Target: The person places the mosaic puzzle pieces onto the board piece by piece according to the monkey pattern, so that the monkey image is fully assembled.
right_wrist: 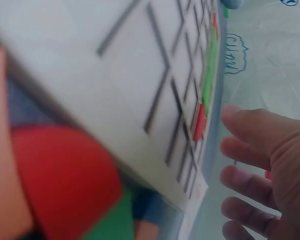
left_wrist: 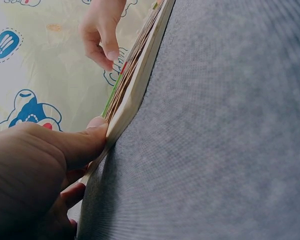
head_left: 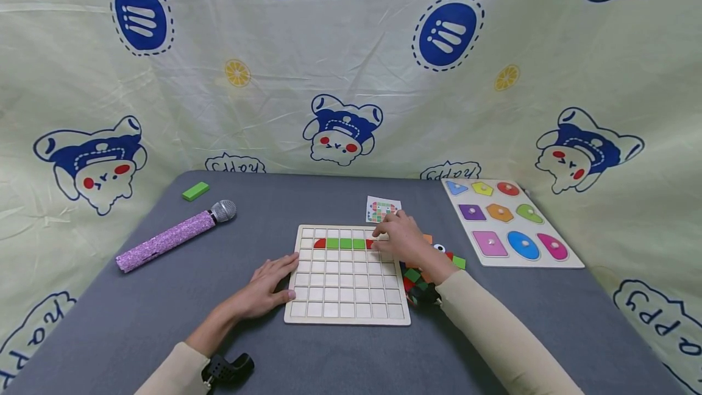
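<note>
A wooden grid board (head_left: pixel 347 277) with white cells lies in the middle of the table. Along one of its upper rows run a rounded red piece (head_left: pixel 320 244), several green squares (head_left: pixel 345 244) and another red piece (right_wrist: pixel 199 122). My left hand (head_left: pixel 269 288) rests against the board's left edge, its thumb (left_wrist: pixel 92 137) touching the rim and its fingers extended along the side. Over the board's upper right corner is my right hand (head_left: pixel 404 239), fingertips close to the right-end red piece. In the right wrist view its fingers are loosely spread, with nothing held.
Behind the board lies a printed pattern card (head_left: pixel 375 209). Loose coloured pieces (head_left: pixel 412 275) are heaped along its right side, partly under my right forearm. A shape puzzle board (head_left: pixel 501 230) lies farther right. At the left are a glittery purple microphone (head_left: pixel 170 238) and a green block (head_left: pixel 195 191).
</note>
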Motion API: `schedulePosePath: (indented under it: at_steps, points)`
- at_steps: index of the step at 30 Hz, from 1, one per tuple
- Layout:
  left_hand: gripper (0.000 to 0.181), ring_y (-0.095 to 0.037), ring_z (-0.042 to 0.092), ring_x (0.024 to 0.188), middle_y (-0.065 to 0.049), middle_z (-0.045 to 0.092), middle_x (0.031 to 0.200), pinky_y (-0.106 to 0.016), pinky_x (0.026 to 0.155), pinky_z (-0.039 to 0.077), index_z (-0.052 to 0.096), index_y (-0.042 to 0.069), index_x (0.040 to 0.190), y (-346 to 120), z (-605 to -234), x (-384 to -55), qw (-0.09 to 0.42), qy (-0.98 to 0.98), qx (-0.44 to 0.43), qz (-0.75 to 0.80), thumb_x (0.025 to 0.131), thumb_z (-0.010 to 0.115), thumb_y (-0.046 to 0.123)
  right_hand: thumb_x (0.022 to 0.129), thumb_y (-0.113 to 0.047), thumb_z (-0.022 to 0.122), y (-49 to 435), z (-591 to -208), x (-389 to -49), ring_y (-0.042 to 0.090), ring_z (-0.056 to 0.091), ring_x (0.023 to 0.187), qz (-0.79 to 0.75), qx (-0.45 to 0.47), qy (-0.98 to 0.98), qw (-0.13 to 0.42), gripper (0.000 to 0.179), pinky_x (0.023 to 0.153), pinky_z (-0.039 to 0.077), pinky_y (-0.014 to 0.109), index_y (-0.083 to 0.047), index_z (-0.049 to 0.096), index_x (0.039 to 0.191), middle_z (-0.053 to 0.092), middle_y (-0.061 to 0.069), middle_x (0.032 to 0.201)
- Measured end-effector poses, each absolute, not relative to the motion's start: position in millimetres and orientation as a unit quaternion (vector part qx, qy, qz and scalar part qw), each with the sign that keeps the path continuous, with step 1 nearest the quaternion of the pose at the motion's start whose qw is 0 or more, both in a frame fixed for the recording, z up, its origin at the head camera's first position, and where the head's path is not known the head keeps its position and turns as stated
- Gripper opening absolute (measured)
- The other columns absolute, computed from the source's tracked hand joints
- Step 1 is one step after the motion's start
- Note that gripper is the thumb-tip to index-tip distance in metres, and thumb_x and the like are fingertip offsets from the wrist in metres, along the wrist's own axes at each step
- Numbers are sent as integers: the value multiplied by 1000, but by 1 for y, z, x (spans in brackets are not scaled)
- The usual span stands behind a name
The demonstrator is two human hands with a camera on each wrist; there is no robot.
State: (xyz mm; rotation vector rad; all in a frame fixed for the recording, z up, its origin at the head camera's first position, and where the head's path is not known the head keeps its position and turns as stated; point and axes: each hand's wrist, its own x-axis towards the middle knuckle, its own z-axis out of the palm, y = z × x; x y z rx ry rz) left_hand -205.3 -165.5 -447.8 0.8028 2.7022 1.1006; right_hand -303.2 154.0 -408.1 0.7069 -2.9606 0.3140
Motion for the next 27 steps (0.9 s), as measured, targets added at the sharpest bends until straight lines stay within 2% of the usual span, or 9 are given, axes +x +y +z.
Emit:
schedulePosePath:
  at_steps: [11, 20, 27]
  points:
    - [63, -43, 20, 142, -20, 25, 155, -63, 113, 5, 31, -5, 144, -167, -448, -204, 52, 893, 270, 356, 92, 58, 18, 80, -32, 74, 198, -395, -284, 23, 44, 92, 118, 225, -964, 82, 24, 78, 36, 42, -14, 74, 96, 61, 7, 102]
    - [63, -44, 20, 142, -20, 26, 154, -63, 112, 5, 32, -5, 144, -167, -449, -205, 53, 893, 269, 356, 92, 58, 18, 81, -32, 73, 240, -394, -271, 23, 45, 92, 112, 197, -970, 90, 28, 76, 37, 41, -12, 73, 100, 61, 7, 100]
    - [63, -44, 20, 142, -20, 26, 154, -63, 112, 5, 32, -5, 144, -166, -449, -206, 51, 894, 269, 355, 92, 59, 18, 82, -31, 73, 267, -393, -262, 29, 45, 97, 134, 165, -975, 71, 30, 77, 39, 42, -10, 72, 103, 61, 11, 101]
